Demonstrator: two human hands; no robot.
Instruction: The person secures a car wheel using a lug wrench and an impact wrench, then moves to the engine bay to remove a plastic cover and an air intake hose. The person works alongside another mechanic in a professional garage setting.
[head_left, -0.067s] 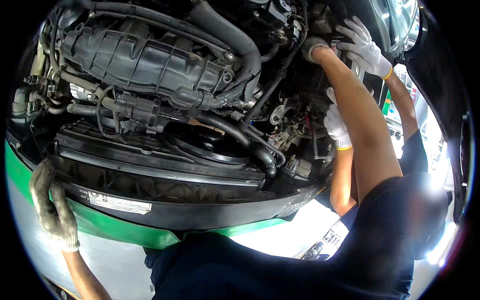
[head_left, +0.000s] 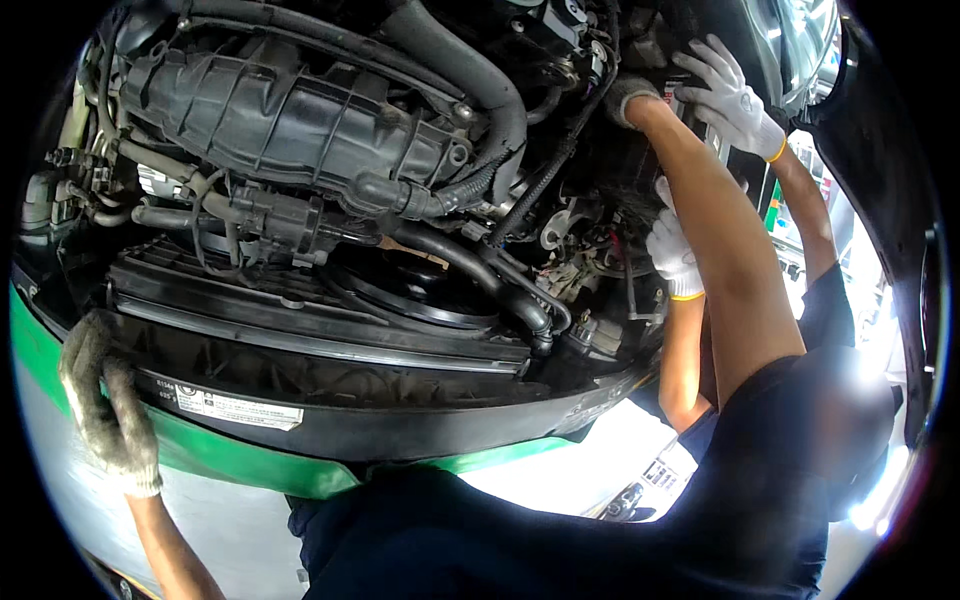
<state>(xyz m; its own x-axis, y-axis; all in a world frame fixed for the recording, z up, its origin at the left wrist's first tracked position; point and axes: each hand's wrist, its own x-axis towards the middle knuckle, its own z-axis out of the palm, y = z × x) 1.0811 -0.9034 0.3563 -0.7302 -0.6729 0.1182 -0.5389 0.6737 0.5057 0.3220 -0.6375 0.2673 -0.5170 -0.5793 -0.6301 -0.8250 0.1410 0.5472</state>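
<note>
Almost nothing has moved since a moment ago: both of the person's hands sit where they were, and only the co-worker's white gloves at the upper right have shifted a touch.

The engine bay fills the view, its long axis running left to right across the car. The ribbed grey engine cover lies along that same line, tilted down slightly toward the right, with a thick black hose curving over it. Below runs the black front panel, also lengthwise left to right, and under it the green bumper edge.

The left hand, in a grey work glove, is curled closed over the green bumper edge at the lower left. The right hand, also gloved, reaches deep into the bay at the upper right; its fingers are hidden among the parts, so I cannot tell its grip.

A co-worker's white-gloved hands work just beside it.
</note>
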